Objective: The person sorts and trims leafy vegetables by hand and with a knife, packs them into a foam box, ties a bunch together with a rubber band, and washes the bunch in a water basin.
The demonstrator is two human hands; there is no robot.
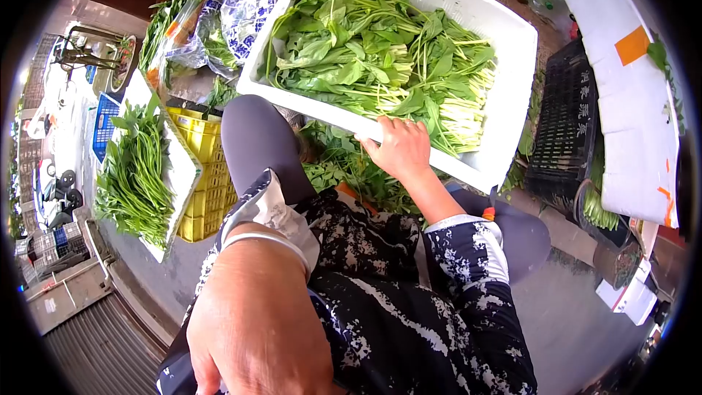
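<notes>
Right hand: clamped on the near rim of a white box, fingers over the edge, forearm reaching forward. Left hand: apart from it, raised close in, back showing, bangle at wrist; fingers mostly out of frame, grip cannot be told. Box: beyond the knees, holding greens, pale stems rightward. Handling, as judged: firm rim hold, fingers clear of leaves, second hand advisable for any tilt.

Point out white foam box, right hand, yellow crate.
White foam box (515,84): head view, wall at picture right.
Right hand (404,149): head view, back of hand.
Yellow crate (208,189): head view, slatted side.
</notes>
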